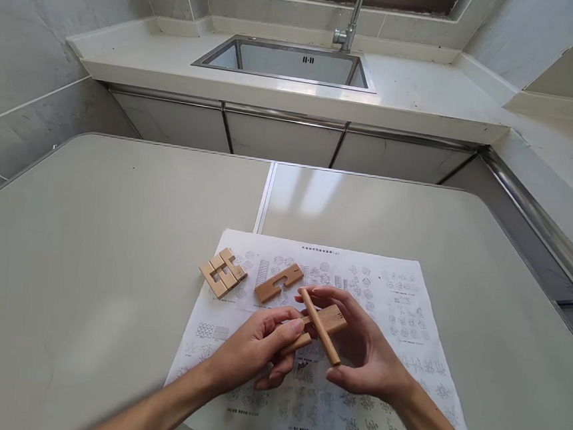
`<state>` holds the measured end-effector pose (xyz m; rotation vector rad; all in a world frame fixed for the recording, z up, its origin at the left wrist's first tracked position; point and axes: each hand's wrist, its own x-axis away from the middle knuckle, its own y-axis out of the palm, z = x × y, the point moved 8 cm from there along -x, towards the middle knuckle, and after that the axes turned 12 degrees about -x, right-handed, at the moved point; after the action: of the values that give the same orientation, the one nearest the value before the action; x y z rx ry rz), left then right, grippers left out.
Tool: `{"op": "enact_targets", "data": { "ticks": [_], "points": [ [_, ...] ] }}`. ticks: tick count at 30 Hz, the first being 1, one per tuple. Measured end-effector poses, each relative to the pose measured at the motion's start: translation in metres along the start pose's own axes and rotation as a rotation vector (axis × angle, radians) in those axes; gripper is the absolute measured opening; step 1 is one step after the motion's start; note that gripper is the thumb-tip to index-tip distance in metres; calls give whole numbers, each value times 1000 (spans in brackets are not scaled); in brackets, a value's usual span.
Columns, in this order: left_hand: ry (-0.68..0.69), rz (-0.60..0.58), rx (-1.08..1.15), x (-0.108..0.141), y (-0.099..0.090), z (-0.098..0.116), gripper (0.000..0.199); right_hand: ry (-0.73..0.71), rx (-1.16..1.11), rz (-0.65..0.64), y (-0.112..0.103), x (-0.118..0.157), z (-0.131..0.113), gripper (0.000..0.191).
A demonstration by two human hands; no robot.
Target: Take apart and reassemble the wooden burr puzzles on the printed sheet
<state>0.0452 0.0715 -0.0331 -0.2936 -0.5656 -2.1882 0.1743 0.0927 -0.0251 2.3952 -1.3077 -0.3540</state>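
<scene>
L hand (267, 348), curled, pinches a smooth wood pc (333, 319) w/ dark end marks, thumb on top; R hand (362, 349), in a wide C, has a slim wood bar (320, 329) by its ends, thumb to fingertips, crossing in front of that pc. Both over thin, creased printed paper (405, 291). Further: flat slotted wood pc (266, 291), holed wood grid (215, 262), pale glossy table (113, 247), steel-rimmed sink (280, 59) + tap (349, 36).

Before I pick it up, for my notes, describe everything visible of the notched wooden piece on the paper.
The notched piece is a flat brown bar, apparently wood, with a stepped notch opening on its near long side and a dark mark by its right end. It lies diagonally on the printed paper, right end farthest, beside paler blocks; neither left hand nor right hand touches it.
</scene>
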Motion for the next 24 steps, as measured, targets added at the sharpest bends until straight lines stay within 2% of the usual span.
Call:
{"op": "enact_targets", "data": {
  "ticks": [5, 10, 13, 16, 19, 21, 24],
  "points": [
    [-23, 13, 16, 1, 0, -2, 42, 6, -18, -16, 2, -1, 1, 80],
    [7, 16, 45, 1, -1, 1, 38, -36, -19, 34, -2, -2, -5, 82],
    [61, 17, 72, 1, -3, 4, 36, -115, 30, 201, -19, -1, -14, 56],
    [109, -35, 104, 1, 0, 5, 37, -183, 327, 369, -32, 0, -26, 31],
    [114, -108, 136, 3, 8, 6, 39, -253, 703, 307, -20, -8, -37, 23],
    [107, -149, 143, 4, 12, 6, 39, -290, 850, 189, -6, -17, -37, 33],
    [113, -211, 139, 7, 18, 9, 38, -294, 937, -13, 8, -34, -25, 49]
  ]
}}
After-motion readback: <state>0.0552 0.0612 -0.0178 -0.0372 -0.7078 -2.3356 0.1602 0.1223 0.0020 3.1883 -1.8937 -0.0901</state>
